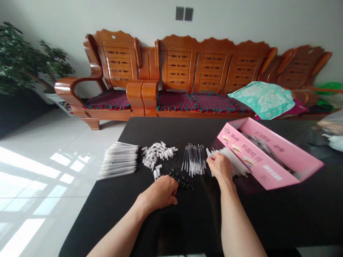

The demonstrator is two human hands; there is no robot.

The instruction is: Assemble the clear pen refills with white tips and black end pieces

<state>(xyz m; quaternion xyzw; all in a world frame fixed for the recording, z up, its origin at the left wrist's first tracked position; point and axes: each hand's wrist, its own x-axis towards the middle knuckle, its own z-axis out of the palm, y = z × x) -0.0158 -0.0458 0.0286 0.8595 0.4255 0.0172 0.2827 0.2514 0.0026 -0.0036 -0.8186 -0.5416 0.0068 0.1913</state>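
Note:
My left hand [162, 191] rests low over the table with its fingers curled, at the edge of a pile of small black pen plugs [186, 184]; its fingertips are hidden. My right hand [221, 167] is closed at the left end of a row of white pen barrels [237, 162], its fingers pinching a barrel there. Between the hands and a little farther off lies a bundle of thin pen refills [194, 159]. White pen caps [160, 153] form a loose heap left of the refills. A few more caps [157, 172] lie just beyond my left hand.
Pens with black ends [119, 160] lie in a neat row at the table's left edge. A pink open box [252, 157] stands on the right, holding more slender pieces. Behind the black table [160, 125] is a wooden bench [195, 67] with a turquoise cushion [265, 99].

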